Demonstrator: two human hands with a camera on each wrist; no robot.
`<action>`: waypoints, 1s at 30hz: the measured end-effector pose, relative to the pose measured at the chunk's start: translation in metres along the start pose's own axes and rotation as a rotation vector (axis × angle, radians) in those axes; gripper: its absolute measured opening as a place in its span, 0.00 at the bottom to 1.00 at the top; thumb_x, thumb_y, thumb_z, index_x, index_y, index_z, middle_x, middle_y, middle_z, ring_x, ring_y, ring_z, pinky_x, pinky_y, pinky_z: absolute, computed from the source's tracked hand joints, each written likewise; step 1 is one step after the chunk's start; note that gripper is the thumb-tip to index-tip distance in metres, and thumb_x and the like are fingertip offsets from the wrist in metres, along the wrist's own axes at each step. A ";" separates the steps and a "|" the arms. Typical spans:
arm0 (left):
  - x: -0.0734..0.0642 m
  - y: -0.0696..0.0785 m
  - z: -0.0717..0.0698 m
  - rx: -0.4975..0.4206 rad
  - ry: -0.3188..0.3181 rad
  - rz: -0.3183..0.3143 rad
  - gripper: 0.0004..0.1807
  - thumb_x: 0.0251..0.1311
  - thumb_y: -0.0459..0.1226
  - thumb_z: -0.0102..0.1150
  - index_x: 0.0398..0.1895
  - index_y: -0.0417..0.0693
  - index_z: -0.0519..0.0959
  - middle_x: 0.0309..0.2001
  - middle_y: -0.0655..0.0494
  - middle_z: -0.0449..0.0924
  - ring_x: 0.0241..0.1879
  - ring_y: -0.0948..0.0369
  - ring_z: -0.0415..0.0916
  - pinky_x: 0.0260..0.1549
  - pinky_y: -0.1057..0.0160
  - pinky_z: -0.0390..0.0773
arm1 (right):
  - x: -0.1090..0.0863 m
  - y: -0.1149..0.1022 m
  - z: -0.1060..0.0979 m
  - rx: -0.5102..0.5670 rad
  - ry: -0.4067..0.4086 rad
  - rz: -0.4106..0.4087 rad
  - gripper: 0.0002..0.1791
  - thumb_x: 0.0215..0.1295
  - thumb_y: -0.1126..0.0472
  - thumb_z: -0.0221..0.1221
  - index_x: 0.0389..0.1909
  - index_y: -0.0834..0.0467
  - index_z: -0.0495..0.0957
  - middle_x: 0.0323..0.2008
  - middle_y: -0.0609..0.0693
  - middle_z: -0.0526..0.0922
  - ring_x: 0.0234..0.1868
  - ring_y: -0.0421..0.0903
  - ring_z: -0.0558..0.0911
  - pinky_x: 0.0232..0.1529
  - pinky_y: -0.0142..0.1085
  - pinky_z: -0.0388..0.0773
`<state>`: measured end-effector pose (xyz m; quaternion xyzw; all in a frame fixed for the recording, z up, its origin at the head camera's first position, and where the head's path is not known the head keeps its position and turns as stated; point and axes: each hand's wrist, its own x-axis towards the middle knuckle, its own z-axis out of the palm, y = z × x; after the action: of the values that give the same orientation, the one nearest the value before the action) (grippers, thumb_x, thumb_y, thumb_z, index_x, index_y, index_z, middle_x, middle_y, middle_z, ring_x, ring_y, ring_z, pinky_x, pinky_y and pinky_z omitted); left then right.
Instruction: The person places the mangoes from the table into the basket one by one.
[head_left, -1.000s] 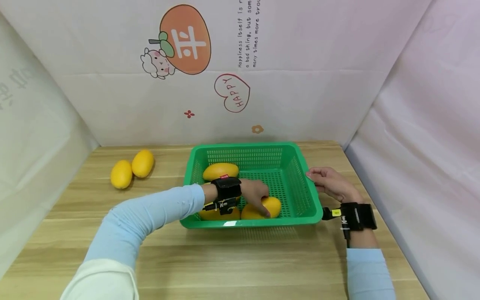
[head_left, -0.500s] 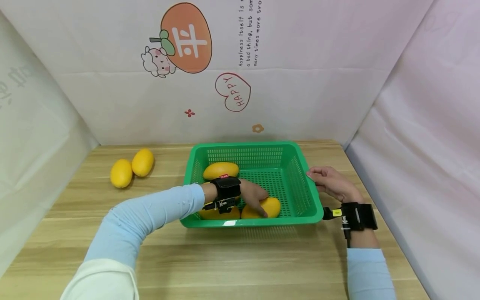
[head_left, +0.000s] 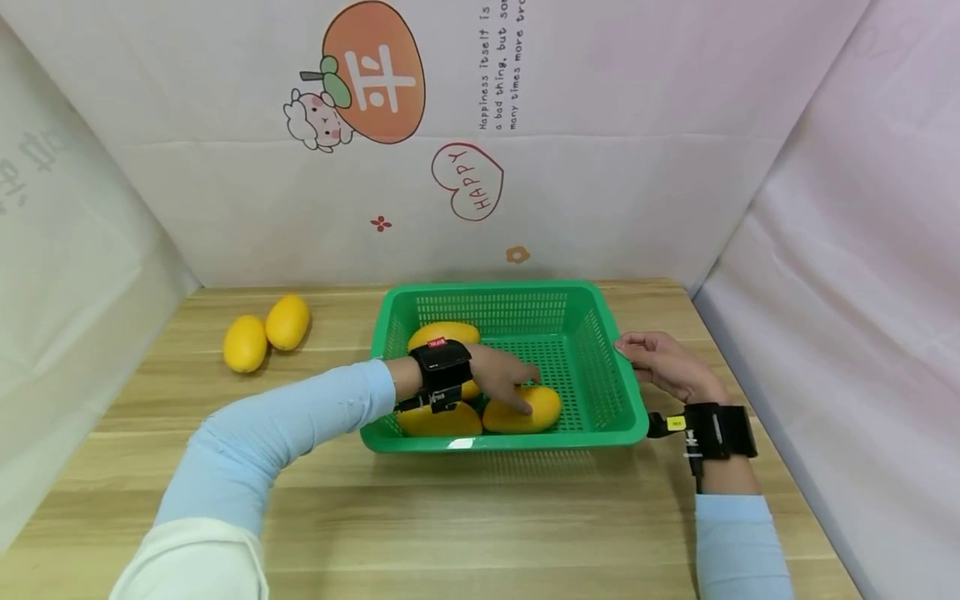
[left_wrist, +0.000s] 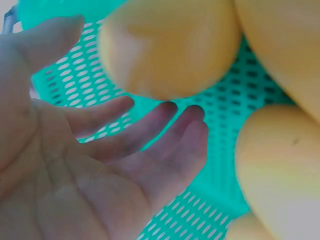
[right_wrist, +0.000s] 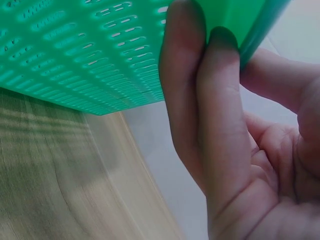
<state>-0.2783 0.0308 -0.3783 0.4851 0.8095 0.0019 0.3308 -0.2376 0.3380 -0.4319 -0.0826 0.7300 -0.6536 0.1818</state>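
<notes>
A green plastic basket point(head_left: 585, 437) with slotted walls holds several yellow mangoes. My left hand point(head_left: 502, 372) reaches in over the front-right mango point(head_left: 543, 410), fingers spread and loosely bent. In the left wrist view the palm shows bare, and the fingertips point(left_wrist: 192, 112) lie at the edge of that mango point(left_wrist: 170, 50) without wrapping it. Beside it lie the front-left mango point(head_left: 438, 422) and the back mango point(head_left: 453, 332); another between them is mostly hidden by the wrist. At the basket's right rim, my right hand point(head_left: 663, 364) pinches the edge between thumb and fingers point(right_wrist: 222, 110).
Two mangoes lie on the wooden table point(head_left: 450, 525) at the back left, a nearer one point(head_left: 245, 343) and a farther one point(head_left: 288, 322). White printed cloth point(head_left: 600, 167) walls off the back and both sides.
My left hand has loosened from the front-right mango and lifted slightly back to the left. That mango stays in place in the basket. The right hand keeps its pinch on the rim.
</notes>
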 end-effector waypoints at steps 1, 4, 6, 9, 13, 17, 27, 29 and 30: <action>-0.003 -0.001 -0.003 -0.004 0.005 0.005 0.34 0.74 0.50 0.49 0.76 0.45 0.58 0.70 0.48 0.69 0.67 0.55 0.70 0.65 0.57 0.70 | 0.000 -0.001 0.000 -0.003 0.000 -0.001 0.22 0.79 0.58 0.48 0.55 0.78 0.68 0.41 0.51 0.86 0.43 0.42 0.88 0.45 0.35 0.85; -0.014 -0.002 -0.010 -0.012 0.044 0.026 0.32 0.75 0.48 0.48 0.76 0.45 0.59 0.71 0.46 0.68 0.68 0.54 0.69 0.66 0.56 0.69 | 0.001 -0.003 0.000 -0.012 0.009 0.005 0.21 0.79 0.58 0.48 0.54 0.77 0.69 0.41 0.50 0.86 0.42 0.42 0.87 0.45 0.35 0.85; -0.020 -0.003 -0.012 -0.011 0.088 0.043 0.30 0.75 0.48 0.48 0.75 0.46 0.60 0.70 0.46 0.69 0.68 0.53 0.68 0.65 0.56 0.70 | 0.001 -0.003 0.000 -0.023 0.014 0.008 0.21 0.79 0.58 0.49 0.53 0.76 0.69 0.40 0.50 0.86 0.41 0.41 0.87 0.45 0.34 0.85; -0.029 -0.007 -0.015 -0.023 0.159 0.067 0.28 0.75 0.46 0.50 0.73 0.45 0.63 0.67 0.46 0.72 0.66 0.53 0.70 0.63 0.56 0.72 | 0.002 -0.003 0.000 -0.036 0.018 0.012 0.22 0.78 0.56 0.50 0.53 0.75 0.70 0.40 0.50 0.86 0.40 0.41 0.87 0.44 0.34 0.85; -0.044 -0.013 -0.020 -0.040 0.264 0.099 0.26 0.74 0.43 0.51 0.71 0.45 0.66 0.65 0.48 0.73 0.63 0.55 0.74 0.61 0.58 0.74 | 0.003 -0.002 0.000 -0.044 0.011 0.002 0.22 0.78 0.56 0.50 0.52 0.75 0.70 0.39 0.50 0.85 0.39 0.40 0.87 0.44 0.33 0.85; -0.062 -0.021 -0.023 -0.102 0.411 0.135 0.24 0.73 0.41 0.53 0.69 0.45 0.68 0.65 0.50 0.74 0.60 0.56 0.75 0.60 0.60 0.75 | 0.004 -0.002 0.001 -0.055 0.012 0.000 0.22 0.78 0.56 0.49 0.53 0.75 0.69 0.39 0.50 0.85 0.38 0.40 0.87 0.43 0.33 0.84; -0.114 -0.060 -0.025 -0.311 0.700 0.174 0.20 0.72 0.33 0.53 0.64 0.39 0.69 0.61 0.45 0.75 0.60 0.51 0.75 0.58 0.54 0.78 | 0.005 -0.002 0.002 -0.080 0.018 -0.002 0.24 0.79 0.56 0.49 0.56 0.78 0.67 0.41 0.51 0.85 0.39 0.39 0.86 0.43 0.33 0.84; -0.122 -0.072 -0.023 -0.346 0.721 0.149 0.20 0.72 0.33 0.53 0.65 0.39 0.69 0.61 0.43 0.74 0.60 0.50 0.75 0.60 0.52 0.77 | 0.004 -0.002 0.001 -0.086 0.016 -0.007 0.24 0.79 0.56 0.49 0.56 0.77 0.68 0.41 0.50 0.85 0.37 0.39 0.86 0.42 0.32 0.84; -0.127 -0.078 -0.022 -0.357 0.733 0.127 0.20 0.72 0.33 0.53 0.65 0.39 0.68 0.62 0.43 0.74 0.61 0.50 0.74 0.60 0.50 0.76 | 0.004 -0.002 0.001 -0.089 0.014 -0.010 0.24 0.79 0.56 0.49 0.56 0.77 0.68 0.41 0.50 0.85 0.37 0.39 0.86 0.41 0.32 0.84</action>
<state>-0.3120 -0.1034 -0.3181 0.4365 0.8291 0.3352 0.0988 -0.2413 0.3350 -0.4303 -0.0895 0.7593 -0.6218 0.1696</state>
